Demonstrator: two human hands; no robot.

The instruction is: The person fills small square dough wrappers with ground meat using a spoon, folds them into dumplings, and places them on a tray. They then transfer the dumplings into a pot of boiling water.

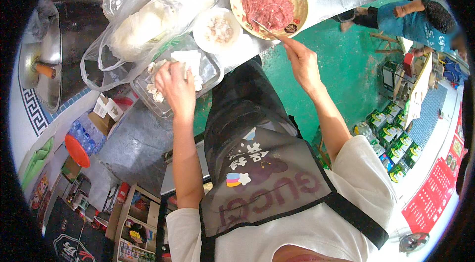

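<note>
My right hand (301, 59) grips a thin utensil (264, 28), its far end over the raw minced meat (267, 4). That meat fills a pale yellow bowl (241, 17) with a plastic bag at its far rim. My left hand (174, 85) is over a clear plastic tray (211, 85), fingers curled against white square dough wrappers (191, 62) and folded, wonton-like dough pieces (157, 93). Whether the fingers pinch one is hidden. Between the hands, a white bowl (198, 41) contains small pale chunks, possibly shrimp.
A clear plastic bag (92, 72) with white dough (143, 26) overlaps the tray's far side. The metal table's edge (334, 13) runs close before me. A large lidded pot (76, 46) stands left. At right, a person in blue (400, 20) is beside a cluttered table (419, 87).
</note>
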